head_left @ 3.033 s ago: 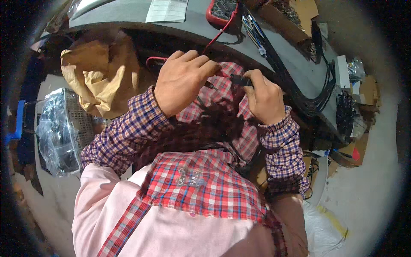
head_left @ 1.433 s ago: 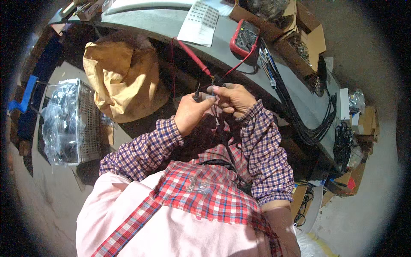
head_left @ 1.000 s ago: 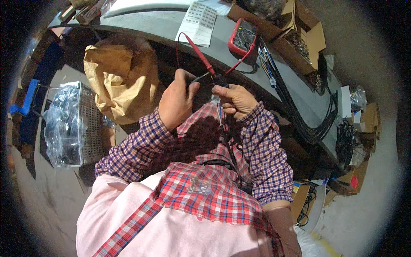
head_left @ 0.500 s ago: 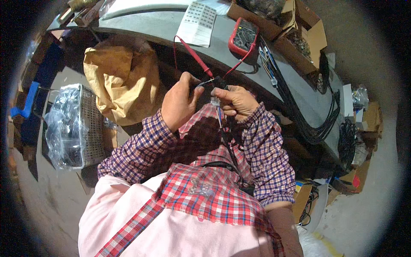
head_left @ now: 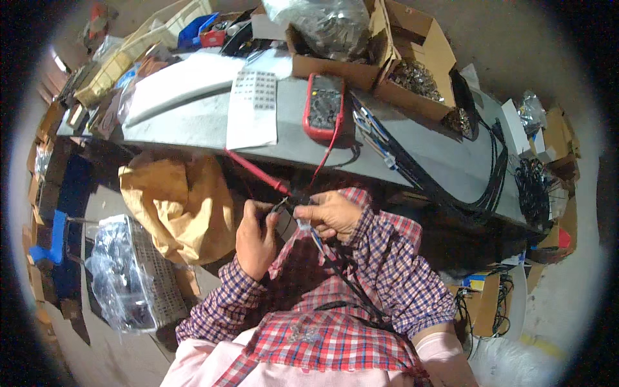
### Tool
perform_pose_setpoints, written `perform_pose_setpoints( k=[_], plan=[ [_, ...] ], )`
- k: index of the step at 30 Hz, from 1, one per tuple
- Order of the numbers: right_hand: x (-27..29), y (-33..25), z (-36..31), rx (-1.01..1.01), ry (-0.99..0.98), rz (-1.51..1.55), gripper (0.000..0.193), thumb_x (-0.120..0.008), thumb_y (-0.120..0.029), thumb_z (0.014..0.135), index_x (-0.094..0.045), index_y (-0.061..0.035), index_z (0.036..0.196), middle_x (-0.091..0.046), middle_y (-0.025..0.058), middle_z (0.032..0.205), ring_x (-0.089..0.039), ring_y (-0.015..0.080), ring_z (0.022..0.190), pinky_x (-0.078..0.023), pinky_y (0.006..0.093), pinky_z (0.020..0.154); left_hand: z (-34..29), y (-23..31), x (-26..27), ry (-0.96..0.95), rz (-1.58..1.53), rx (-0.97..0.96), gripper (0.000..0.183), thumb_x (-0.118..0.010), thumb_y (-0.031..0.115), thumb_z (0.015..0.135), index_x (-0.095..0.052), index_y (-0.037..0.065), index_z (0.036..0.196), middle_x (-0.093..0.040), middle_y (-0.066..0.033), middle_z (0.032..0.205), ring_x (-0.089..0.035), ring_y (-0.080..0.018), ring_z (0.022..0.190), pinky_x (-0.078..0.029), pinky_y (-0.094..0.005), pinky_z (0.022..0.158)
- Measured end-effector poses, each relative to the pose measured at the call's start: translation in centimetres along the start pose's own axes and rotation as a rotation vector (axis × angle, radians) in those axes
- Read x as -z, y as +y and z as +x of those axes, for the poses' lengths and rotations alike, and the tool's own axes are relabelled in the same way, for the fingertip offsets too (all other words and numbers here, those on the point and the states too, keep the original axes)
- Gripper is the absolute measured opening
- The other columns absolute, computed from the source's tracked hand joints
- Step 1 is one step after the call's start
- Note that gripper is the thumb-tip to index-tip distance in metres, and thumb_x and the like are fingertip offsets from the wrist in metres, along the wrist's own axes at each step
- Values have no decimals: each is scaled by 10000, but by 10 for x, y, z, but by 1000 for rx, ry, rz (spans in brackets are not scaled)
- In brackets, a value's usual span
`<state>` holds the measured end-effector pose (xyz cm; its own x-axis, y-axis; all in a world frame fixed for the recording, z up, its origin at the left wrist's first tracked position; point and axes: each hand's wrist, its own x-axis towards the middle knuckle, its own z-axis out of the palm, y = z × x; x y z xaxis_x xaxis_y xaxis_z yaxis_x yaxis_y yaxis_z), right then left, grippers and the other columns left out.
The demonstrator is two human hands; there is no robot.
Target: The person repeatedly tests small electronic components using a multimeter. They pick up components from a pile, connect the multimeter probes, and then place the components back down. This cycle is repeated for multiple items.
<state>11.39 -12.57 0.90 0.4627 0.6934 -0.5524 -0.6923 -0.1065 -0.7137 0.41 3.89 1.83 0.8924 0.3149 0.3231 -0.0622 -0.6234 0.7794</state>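
My right hand [head_left: 334, 216] is closed, thumb and fingers pinching the white connector [head_left: 304, 224] of a cable. Coloured wires and a black sleeve run down from it over my lap. My left hand [head_left: 255, 242], also closed, grips a thin dark tool with a bright metal tip [head_left: 281, 205], pointed toward the connector. A red test probe [head_left: 258, 171] slants down to a dark piece by my right fingertips; what holds its tip there is hard to make out. On the bench lies a red multimeter [head_left: 324, 106], its red lead hanging toward my hands.
The grey bench [head_left: 200, 132] carries a printed sheet [head_left: 253, 119], a bundle of black cables [head_left: 425, 187] and cardboard boxes [head_left: 412, 35] of small metal parts. Left of me are a yellow-brown cloth [head_left: 180, 206] and a crate [head_left: 158, 277] holding clear plastic bags.
The view has tilted up, so more of the bench's far side shows and my hands sit lower in it. Both hands keep their grips; the dark tool's tip now points up more steeply.
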Motion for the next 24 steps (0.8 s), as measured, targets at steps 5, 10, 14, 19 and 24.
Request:
perform_pose_setpoints(
  k=[5, 10, 14, 19, 24],
  plan=[
    [-5, 1, -1, -25, -27, 57, 683, -760, -180, 795, -371, 141, 1255, -544, 27, 665, -397, 42, 413, -272, 201, 313, -4, 4, 7, -70, -25, 144, 173, -534, 135, 930, -471, 7, 1027, -568, -163, 890, -561, -296, 798, -454, -353, 746],
    [-9, 2, -3, -45, -50, 71, 542, -741, -178, 808, -440, 89, 1170, -527, -1, 640, -383, 28, 425, -260, 192, 324, -3, 10, 9, -45, -2, 113, 134, -549, 83, 901, -479, -2, 977, -594, -182, 831, -604, -325, 756, -471, -362, 673],
    [-10, 1, -4, -59, -18, 80, 461, -774, -213, 778, -531, 55, 1063, -509, -21, 627, -393, 36, 424, -254, 197, 327, -2, 13, 12, -57, -20, 135, 139, -551, 97, 906, -487, 0, 983, -592, -181, 826, -600, -319, 756, -471, -351, 678],
    [-5, 5, 1, -53, -105, 87, 369, -766, -213, 788, -540, 15, 971, -500, -27, 621, -381, 33, 419, -252, 200, 327, -2, 16, 12, -44, 22, 99, 162, -543, 144, 926, -492, 3, 989, -588, -166, 817, -593, -290, 743, -465, -340, 672],
    [-5, 1, -2, -54, -94, 110, 360, -761, -200, 795, -537, 16, 977, -480, -24, 611, -369, 34, 415, -247, 212, 325, 1, 13, 10, -73, 1, 134, 149, -557, 104, 902, -493, 4, 991, -591, -167, 822, -597, -294, 746, -466, -347, 672]
  ],
)
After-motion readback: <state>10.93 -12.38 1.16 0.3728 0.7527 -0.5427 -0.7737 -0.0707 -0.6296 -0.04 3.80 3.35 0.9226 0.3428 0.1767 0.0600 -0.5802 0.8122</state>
